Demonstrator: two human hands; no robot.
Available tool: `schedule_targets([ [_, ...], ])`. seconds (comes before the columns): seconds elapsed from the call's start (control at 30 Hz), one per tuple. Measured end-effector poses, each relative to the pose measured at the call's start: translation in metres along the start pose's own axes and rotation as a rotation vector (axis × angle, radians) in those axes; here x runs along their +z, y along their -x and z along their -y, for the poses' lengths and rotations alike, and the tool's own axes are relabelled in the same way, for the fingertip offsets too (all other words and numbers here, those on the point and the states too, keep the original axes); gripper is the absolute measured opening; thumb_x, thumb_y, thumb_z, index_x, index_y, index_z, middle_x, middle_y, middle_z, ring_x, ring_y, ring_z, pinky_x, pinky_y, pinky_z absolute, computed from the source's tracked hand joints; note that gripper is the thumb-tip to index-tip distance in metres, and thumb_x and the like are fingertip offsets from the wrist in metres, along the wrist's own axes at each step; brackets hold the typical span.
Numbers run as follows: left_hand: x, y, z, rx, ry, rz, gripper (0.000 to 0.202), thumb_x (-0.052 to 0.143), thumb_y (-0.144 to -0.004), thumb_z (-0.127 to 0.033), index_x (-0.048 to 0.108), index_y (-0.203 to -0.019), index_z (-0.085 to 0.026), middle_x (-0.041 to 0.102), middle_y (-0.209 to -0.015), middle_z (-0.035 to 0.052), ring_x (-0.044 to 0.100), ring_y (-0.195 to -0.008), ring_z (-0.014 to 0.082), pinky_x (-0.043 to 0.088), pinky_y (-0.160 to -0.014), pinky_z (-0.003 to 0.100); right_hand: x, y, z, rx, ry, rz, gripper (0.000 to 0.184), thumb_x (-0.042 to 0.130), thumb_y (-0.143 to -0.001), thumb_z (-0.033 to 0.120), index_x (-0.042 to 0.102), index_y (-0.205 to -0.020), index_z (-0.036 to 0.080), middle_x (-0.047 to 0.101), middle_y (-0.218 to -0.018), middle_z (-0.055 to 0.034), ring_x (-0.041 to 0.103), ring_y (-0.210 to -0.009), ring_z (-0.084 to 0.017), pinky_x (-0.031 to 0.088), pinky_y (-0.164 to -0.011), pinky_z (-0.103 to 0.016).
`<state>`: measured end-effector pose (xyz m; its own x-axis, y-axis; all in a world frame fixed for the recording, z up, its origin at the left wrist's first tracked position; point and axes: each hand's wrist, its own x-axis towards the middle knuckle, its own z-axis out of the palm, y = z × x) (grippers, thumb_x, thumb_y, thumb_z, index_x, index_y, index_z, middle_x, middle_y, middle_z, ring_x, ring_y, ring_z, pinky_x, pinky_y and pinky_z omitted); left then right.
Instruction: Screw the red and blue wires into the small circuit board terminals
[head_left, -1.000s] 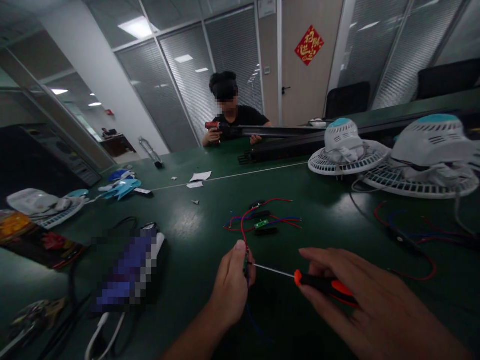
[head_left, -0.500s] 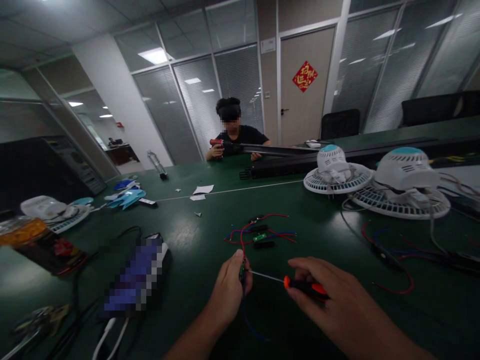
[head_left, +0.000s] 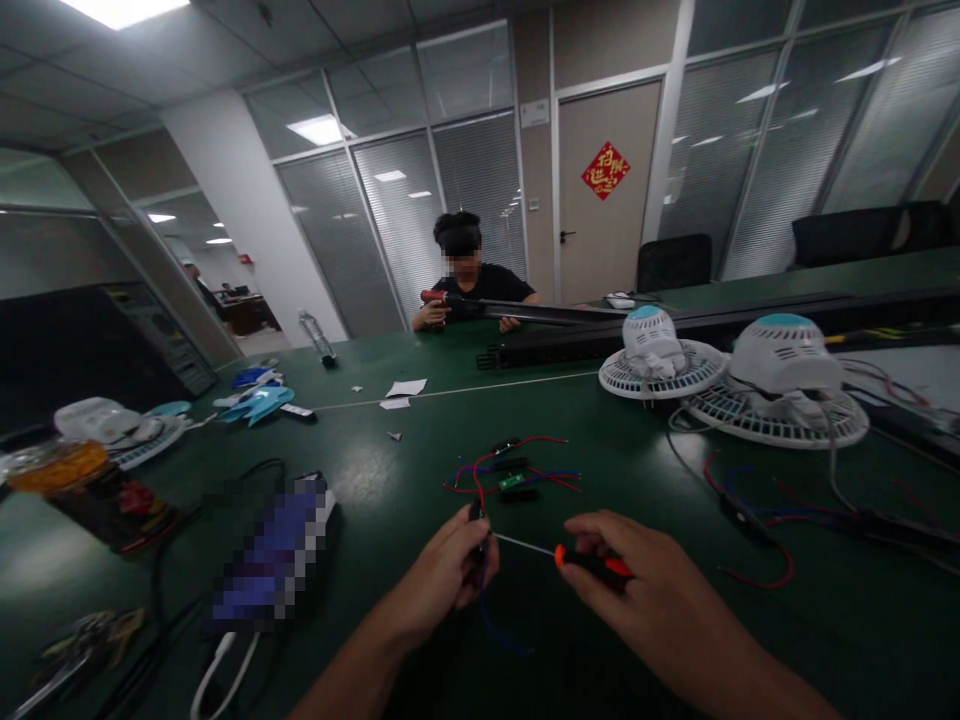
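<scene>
My left hand is closed around a small wired circuit board, mostly hidden by the fingers. A red wire runs up from the board, and a blue wire hangs below it. My right hand grips a screwdriver by its black and orange handle. Its thin shaft points left, and the tip reaches the board at my left fingers; exact contact cannot be made out. Just beyond my hands lie several dark pieces with red and blue wires, among them a bare green circuit board.
White fan units stand at the right, near more wires. At the left are a phone-like device, a drink bottle and keys. Across the green table, a person holds a red-and-black tool against a long dark bar.
My left hand has turned slightly, so its fingers cover more of the board. The screwdriver and right hand have shifted a little left. The whole view has tilted up slightly.
</scene>
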<state>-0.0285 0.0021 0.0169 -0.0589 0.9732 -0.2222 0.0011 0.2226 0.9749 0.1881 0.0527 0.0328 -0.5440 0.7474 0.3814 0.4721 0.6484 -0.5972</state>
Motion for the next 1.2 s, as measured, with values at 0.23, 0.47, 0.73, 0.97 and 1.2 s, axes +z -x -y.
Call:
schedule_targets([
  [0.23,-0.012,-0.001,-0.004,-0.041,-0.042,0.108,0.038,0.059,-0.08,-0.054,0.053,-0.083,-0.016,0.058,-0.069,-0.0024,0.041,-0.039,0.0029,0.02,-0.04,0.019,-0.001,-0.003,-0.004,0.02,-0.009,0.032,0.023,0.056,-0.079,0.025,0.066,-0.098,0.018,0.071,-0.086,-0.0061,0.068,-0.076,-0.019,0.054,-0.067,-0.034],
  [0.47,-0.009,-0.002,-0.009,-0.059,-0.051,0.003,0.033,0.063,-0.079,-0.046,0.06,-0.081,-0.013,0.049,-0.043,-0.0067,0.039,-0.035,0.0051,0.014,-0.036,0.018,0.0,-0.005,-0.006,0.003,-0.006,0.034,0.019,0.057,-0.079,0.022,0.065,-0.096,0.018,0.069,-0.086,-0.0057,0.066,-0.077,-0.02,0.052,-0.069,-0.035],
  [0.73,-0.004,0.002,-0.005,-0.036,-0.01,0.016,0.039,0.064,-0.076,-0.052,0.059,-0.073,-0.013,0.055,-0.049,-0.0029,0.048,-0.039,0.0064,0.028,-0.035,0.016,0.0,-0.007,-0.012,-0.075,0.014,0.05,0.017,0.063,-0.081,0.015,0.064,-0.097,0.016,0.066,-0.089,-0.0037,0.062,-0.084,-0.017,0.05,-0.077,-0.035],
  [0.97,-0.007,0.005,-0.003,-0.019,-0.074,0.026,0.045,0.062,-0.074,-0.059,0.056,-0.075,-0.015,0.055,-0.051,-0.0023,0.049,-0.043,0.0069,0.038,-0.041,0.016,-0.002,-0.013,-0.027,-0.098,0.017,0.141,0.024,0.057,-0.091,0.034,0.062,-0.107,0.017,0.064,-0.108,-0.0058,0.062,-0.09,-0.018,0.052,-0.078,-0.039],
  [1.2,-0.012,-0.008,-0.013,0.001,-0.396,-0.004,0.035,0.044,-0.084,-0.049,0.053,-0.078,-0.016,0.053,-0.056,-0.003,0.051,-0.046,0.0086,0.038,-0.044,0.018,0.004,-0.016,-0.042,0.07,-0.06,0.088,0.029,0.057,-0.091,0.033,0.059,-0.115,0.018,0.061,-0.115,-0.0073,0.062,-0.094,-0.019,0.052,-0.08,-0.04],
])
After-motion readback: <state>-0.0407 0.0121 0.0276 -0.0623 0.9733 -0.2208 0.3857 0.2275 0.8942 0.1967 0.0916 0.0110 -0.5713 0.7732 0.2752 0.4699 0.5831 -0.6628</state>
